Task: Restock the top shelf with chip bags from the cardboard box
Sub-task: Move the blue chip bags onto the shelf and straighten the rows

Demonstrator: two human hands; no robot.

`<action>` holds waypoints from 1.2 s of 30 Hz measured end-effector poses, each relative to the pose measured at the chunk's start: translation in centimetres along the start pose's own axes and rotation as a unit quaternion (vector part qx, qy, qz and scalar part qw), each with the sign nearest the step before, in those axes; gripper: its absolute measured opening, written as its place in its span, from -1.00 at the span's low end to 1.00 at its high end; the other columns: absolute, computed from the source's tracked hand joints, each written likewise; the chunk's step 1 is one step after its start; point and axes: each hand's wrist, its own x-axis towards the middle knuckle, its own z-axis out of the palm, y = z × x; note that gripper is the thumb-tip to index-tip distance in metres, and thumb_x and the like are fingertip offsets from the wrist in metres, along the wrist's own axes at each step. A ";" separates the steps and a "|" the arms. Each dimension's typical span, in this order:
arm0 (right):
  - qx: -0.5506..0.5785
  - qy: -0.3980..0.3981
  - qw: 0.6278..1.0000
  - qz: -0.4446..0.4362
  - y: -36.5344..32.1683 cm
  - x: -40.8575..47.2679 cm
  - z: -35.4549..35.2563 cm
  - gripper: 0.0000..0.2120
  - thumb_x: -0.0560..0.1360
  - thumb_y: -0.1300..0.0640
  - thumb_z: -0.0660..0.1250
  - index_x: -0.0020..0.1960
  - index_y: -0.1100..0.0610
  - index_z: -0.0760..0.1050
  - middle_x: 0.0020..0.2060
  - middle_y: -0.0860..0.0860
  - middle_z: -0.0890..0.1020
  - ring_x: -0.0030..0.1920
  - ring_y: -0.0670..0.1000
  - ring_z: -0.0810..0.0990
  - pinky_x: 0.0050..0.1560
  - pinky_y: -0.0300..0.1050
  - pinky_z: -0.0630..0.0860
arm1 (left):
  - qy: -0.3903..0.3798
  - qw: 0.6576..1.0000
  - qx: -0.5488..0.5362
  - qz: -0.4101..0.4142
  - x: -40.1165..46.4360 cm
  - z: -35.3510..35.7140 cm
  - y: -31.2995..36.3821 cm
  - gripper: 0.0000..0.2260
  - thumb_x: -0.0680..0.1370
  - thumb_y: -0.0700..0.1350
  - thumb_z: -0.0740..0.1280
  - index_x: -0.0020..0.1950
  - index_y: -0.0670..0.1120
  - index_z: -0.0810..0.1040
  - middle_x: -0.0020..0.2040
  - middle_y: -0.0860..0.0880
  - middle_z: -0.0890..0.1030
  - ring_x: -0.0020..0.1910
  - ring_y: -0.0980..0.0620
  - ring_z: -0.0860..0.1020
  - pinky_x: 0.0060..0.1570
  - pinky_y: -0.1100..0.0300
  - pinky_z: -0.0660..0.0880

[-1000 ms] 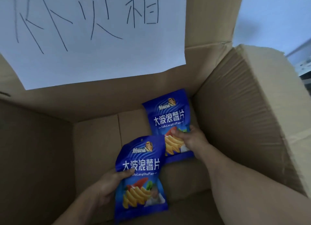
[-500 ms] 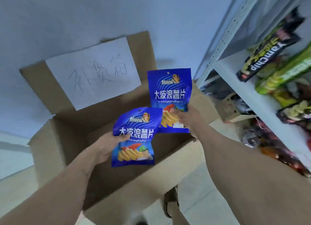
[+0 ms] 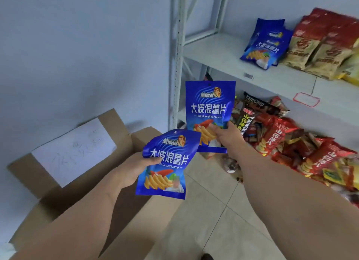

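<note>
Two blue chip bags are held in the air, one in each hand. The left hand (image 3: 134, 171) grips the near bag (image 3: 165, 164) at its left edge, thumb across the front and the other fingers hidden behind it; this bag is tilted slightly and hangs above the right part of the box (image 3: 64, 197). The right hand (image 3: 226, 136) pinches the far bag (image 3: 209, 112) at its lower right corner, thumb on the front, fingers curled behind; the bag stands upright in front of the rack post (image 3: 177, 55). The lower left corner of the far bag is overlapped by the top right corner of the near bag.

The box is open and stands on the tiled floor (image 3: 209, 220) against the wall, left of the rack. A white sheet (image 3: 75, 152) with handwriting is fixed to its raised flap.

The upper shelf (image 3: 223, 55) carries a small stack of matching blue bags (image 3: 266, 43) leaning beside red-and-tan bags (image 3: 320, 43). The left part of this shelf is bare. The shelf below holds a loose pile of red and black snack packs (image 3: 281, 135).
</note>
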 end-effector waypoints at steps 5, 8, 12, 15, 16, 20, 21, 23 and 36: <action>0.028 0.064 0.997 -0.026 -4.0 3.3 -8.2 -0.69 0.46 -0.05 0.52 0.13 -0.01 0.53 -0.03 -0.03 0.71 -0.02 0.07 0.70 0.12 0.14 0.63 | -0.047 0.998 0.020 0.039 4.4 6.8 5.9 -0.58 0.40 -0.09 0.60 0.20 -0.17 0.61 0.12 -0.22 0.70 0.15 -0.26 0.65 0.26 -0.21 0.52; 0.039 0.078 0.995 -0.040 -5.8 6.5 -12.1 -0.71 0.48 -0.03 0.50 0.14 0.01 0.54 -0.03 -0.03 0.70 -0.02 0.07 0.70 0.10 0.10 0.63 | -0.061 0.997 0.029 0.044 8.1 10.1 8.6 -0.48 0.41 -0.05 0.58 0.29 -0.22 0.56 0.14 -0.25 0.69 0.16 -0.29 0.64 0.23 -0.20 0.55; 0.049 0.100 0.993 -0.048 -7.6 11.4 -16.3 -0.68 0.48 -0.03 0.50 0.15 0.04 0.52 -0.04 -0.02 0.69 -0.06 0.03 0.69 -0.07 -0.03 0.64 | -0.073 0.995 0.035 0.061 12.8 13.9 12.3 -0.50 0.39 -0.01 0.56 0.25 -0.18 0.58 0.12 -0.21 0.70 0.08 -0.22 0.69 0.11 -0.11 0.60; 0.056 0.118 0.990 -0.056 -9.2 15.9 -18.2 -0.67 0.49 -0.03 0.49 0.16 0.05 0.52 -0.03 -0.03 0.68 -0.05 0.02 0.67 -0.07 -0.06 0.61 | -0.064 0.995 0.029 0.074 16.3 15.8 15.4 -0.68 0.47 -0.10 0.45 0.20 -0.16 0.61 0.08 -0.19 0.72 -0.02 -0.14 0.72 -0.07 0.02 0.62; 0.054 0.124 0.989 -0.060 -9.8 17.5 -18.6 -0.68 0.49 -0.04 0.49 0.16 0.05 0.52 -0.03 -0.03 0.68 -0.04 0.02 0.66 -0.02 -0.03 0.61 | -0.064 0.994 0.030 0.079 17.6 16.1 16.3 -0.69 0.47 -0.11 0.44 0.19 -0.16 0.61 0.08 -0.19 0.72 -0.03 -0.12 0.72 -0.10 0.05 0.62; 0.063 0.142 0.986 -0.063 -11.7 24.7 -19.2 -0.68 0.48 -0.06 0.49 0.16 0.04 0.53 -0.02 -0.02 0.69 -0.02 0.04 0.67 0.07 0.06 0.63 | -0.079 0.991 0.031 0.105 23.6 16.6 20.4 -0.55 0.36 -0.02 0.52 0.20 -0.16 0.62 0.11 -0.19 0.71 -0.02 -0.09 0.72 -0.19 0.14 0.64; 0.063 0.145 0.985 -0.066 -12.2 26.6 -19.3 -0.67 0.48 -0.07 0.49 0.16 0.04 0.53 -0.02 -0.02 0.69 -0.02 0.04 0.67 0.07 0.06 0.63 | -0.081 0.989 0.032 0.117 25.3 16.7 21.5 -0.45 0.28 0.04 0.61 0.20 -0.16 0.62 0.11 -0.19 0.71 -0.03 -0.08 0.72 -0.20 0.16 0.64; 0.069 0.155 0.983 -0.069 -12.9 30.2 -19.4 -0.65 0.48 -0.06 0.50 0.18 0.04 0.53 0.00 -0.02 0.69 0.00 0.05 0.67 0.08 0.07 0.63 | -0.087 0.986 0.039 0.135 29.0 16.7 23.7 -0.18 0.04 0.16 0.71 0.21 -0.16 0.61 0.10 -0.18 0.71 -0.02 -0.09 0.72 -0.20 0.13 0.65; 0.056 0.227 0.972 -0.019 -13.3 46.0 -18.9 -0.64 0.45 -0.11 0.50 0.06 0.07 0.47 -0.07 0.00 0.65 -0.08 0.01 0.64 -0.07 0.02 0.61 | -0.121 0.981 0.059 0.139 44.3 16.3 34.0 -0.19 0.02 0.15 0.71 0.17 -0.15 0.60 0.08 -0.19 0.72 -0.06 -0.04 0.72 -0.20 0.14 0.64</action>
